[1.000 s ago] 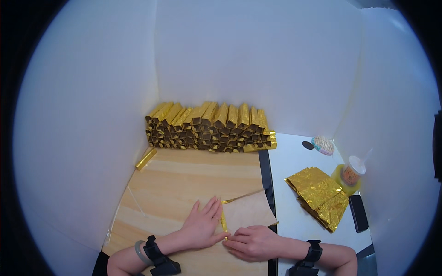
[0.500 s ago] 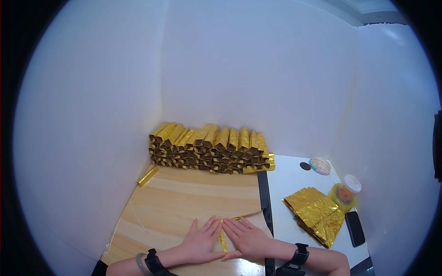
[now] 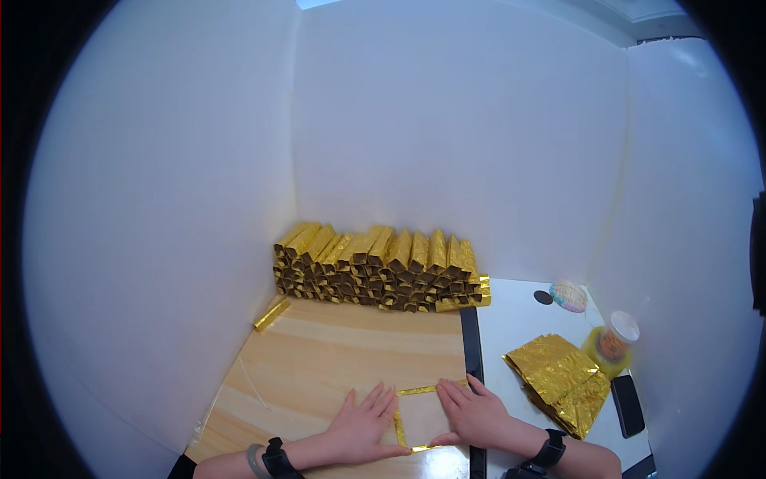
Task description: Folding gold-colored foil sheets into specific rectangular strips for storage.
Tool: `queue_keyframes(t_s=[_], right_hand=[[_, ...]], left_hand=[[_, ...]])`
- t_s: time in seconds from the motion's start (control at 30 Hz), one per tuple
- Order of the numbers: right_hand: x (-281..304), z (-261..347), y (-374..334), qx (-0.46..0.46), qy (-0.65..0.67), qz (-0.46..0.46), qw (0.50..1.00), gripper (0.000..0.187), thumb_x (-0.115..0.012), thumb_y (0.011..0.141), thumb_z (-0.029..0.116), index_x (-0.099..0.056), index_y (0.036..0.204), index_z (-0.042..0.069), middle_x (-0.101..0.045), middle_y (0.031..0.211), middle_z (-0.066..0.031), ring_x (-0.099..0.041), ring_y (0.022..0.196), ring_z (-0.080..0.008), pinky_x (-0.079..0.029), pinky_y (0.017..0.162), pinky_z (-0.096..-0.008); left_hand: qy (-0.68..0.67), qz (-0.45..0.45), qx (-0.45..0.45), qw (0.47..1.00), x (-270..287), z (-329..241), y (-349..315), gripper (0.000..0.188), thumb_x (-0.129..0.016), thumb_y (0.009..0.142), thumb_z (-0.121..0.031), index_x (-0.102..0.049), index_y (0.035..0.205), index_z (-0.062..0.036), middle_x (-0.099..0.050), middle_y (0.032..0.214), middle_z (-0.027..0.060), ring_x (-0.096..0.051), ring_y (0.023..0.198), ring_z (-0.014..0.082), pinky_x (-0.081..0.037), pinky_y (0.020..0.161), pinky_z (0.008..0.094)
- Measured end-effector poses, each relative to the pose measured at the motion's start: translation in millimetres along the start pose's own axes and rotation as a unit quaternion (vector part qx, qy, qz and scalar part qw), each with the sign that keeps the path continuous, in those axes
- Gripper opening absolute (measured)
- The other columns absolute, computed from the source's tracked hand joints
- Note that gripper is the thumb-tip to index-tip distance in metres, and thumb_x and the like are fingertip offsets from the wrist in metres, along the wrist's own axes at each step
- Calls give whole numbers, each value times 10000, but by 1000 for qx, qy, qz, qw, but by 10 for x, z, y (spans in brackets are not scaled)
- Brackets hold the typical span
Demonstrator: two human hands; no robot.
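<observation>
A sheet of gold foil paper (image 3: 420,418) lies pale side up near the front of the wooden board, gold strips showing along its far, left and near edges. My left hand (image 3: 361,423) rests flat at its left edge, fingers stretched, thumb reaching along the near edge. Over the sheet's right part lies my right hand (image 3: 477,415), palm down, with its fingertips by the far gold strip. Neither hand grasps anything. The sheet's right end is hidden under my right hand.
A stack of folded gold paper tubes (image 3: 375,267) stands against the back wall. One loose gold tube (image 3: 272,314) lies at the left. Right of the board are a pile of gold foil sheets (image 3: 554,379), a lidded tub (image 3: 614,342) and a black phone (image 3: 627,405).
My hands, close together before, are now apart, the right one having slid rightward. More of the sheet's pale surface shows between them. The whole view has shifted slightly.
</observation>
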State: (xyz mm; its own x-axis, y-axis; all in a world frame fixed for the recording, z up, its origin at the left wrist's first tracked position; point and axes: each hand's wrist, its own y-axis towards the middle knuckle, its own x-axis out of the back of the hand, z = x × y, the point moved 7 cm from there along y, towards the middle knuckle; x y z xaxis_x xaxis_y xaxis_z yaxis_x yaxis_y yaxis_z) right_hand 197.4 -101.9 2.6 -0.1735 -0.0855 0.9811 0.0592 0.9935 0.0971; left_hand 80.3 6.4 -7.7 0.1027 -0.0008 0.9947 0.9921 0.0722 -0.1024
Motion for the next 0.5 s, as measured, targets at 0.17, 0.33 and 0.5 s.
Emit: queue_keyframes(t_s=[0.17, 0.33, 0.5], right_hand=[[13, -172, -150, -34, -63, 37, 997, 1089, -393, 755, 812, -372, 1357, -96, -448, 1387, -205, -388, 1339, -245, -228, 1122, -482], [44, -216, -172, -38, -56, 36, 997, 1104, -375, 743, 833, -382, 1358, -83, -440, 1387, -216, -373, 1336, -331, -200, 1127, -491], [-82, -276, -201, -45, 27, 33, 998, 1086, -405, 752, 820, -341, 1388, -58, -381, 1412, -251, -323, 1342, -411, -189, 1121, -527]], left_hand=[[11, 4, 2, 1000, 42, -13, 7, 1042, -381, 830, -755, -229, 1442, 75, -225, 1524, 213, -142, 1436, 352, -184, 1067, 648], [11, 2, 6, 1000, 12, 8, 13, 1051, -397, 810, -773, -255, 1437, 59, -224, 1527, 202, -150, 1433, 358, -206, 1062, 642], [-13, 9, 7, 1000, -13, 43, 33, 1038, -399, 807, -774, -244, 1459, 20, -214, 1544, 156, -139, 1433, 366, -178, 1070, 650]])
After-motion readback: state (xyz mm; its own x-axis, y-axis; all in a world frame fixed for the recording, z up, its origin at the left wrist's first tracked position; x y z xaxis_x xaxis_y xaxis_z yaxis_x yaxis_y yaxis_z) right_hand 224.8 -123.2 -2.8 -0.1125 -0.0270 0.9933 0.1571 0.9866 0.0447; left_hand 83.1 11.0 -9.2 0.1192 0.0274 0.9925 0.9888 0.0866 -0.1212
